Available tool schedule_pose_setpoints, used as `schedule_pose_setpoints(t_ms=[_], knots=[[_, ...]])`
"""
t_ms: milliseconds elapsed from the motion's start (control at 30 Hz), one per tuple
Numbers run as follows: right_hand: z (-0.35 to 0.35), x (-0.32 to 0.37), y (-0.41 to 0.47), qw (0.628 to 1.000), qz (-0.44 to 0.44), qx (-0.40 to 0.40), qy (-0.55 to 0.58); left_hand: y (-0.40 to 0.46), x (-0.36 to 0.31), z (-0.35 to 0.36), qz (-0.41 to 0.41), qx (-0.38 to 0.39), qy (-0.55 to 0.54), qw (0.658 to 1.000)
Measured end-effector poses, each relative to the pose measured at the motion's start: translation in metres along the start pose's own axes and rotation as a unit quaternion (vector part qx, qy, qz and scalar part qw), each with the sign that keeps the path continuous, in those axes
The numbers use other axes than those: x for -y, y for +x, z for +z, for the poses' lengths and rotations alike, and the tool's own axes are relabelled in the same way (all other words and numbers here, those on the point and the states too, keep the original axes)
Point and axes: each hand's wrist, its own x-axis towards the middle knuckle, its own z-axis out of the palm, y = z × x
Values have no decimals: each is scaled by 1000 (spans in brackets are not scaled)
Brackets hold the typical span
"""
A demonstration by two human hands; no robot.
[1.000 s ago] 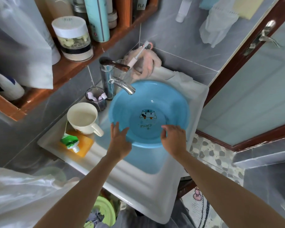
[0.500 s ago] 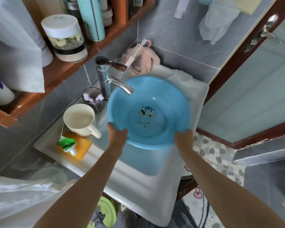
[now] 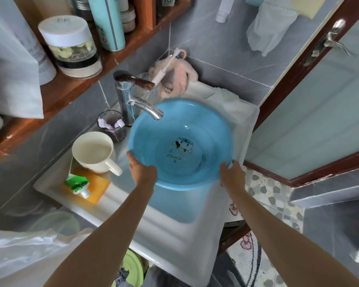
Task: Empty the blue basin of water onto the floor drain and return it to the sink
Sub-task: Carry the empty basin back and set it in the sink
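The blue basin (image 3: pixel 205 129), with a cartoon print on its bottom, is over the white sink (image 3: pixel 174 241), just under the chrome tap's spout (image 3: pixel 147 107). It is tilted, near edge lower, and holds clear water. My left hand (image 3: pixel 142 171) grips the near-left rim, thumb over the edge. My right hand (image 3: pixel 232 175) grips the near-right rim from outside. Both forearms reach in from the bottom of the view.
A cream mug (image 3: pixel 93 151), a toothpaste tube (image 3: pixel 77 183) on an orange soap bar, and a small dark cup (image 3: pixel 112 126) stand left of the basin. A wooden shelf (image 3: pixel 75 88) with jars overhangs. Pebbled floor (image 3: pixel 272 193) and a door (image 3: pixel 311 112) lie right.
Both hands went from resting on the near rim to gripping its two sides. The basin has lifted slightly and shifted right, its near edge dipping.
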Motion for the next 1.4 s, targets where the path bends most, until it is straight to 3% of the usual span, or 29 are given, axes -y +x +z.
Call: schedule_pose_setpoints(t_ms=[100, 500, 700, 933, 1400], knots=[[-4, 10, 11, 999, -20, 10, 37, 4, 1, -8, -2, 5, 42, 999], [1, 7, 13, 982, -58, -22, -179, 21, -14, -19, 11, 35, 211, 977], [-3, 22, 26, 969, -94, -39, -223, 14, -14, -14, 82, 35, 250, 964], [-1, 49, 62, 917, -248, -4, -313, 17, -18, 0, 164, 23, 435, 885], [22, 29, 77, 902, -242, -16, -357, 38, -13, 7, 231, 11, 554, 800]])
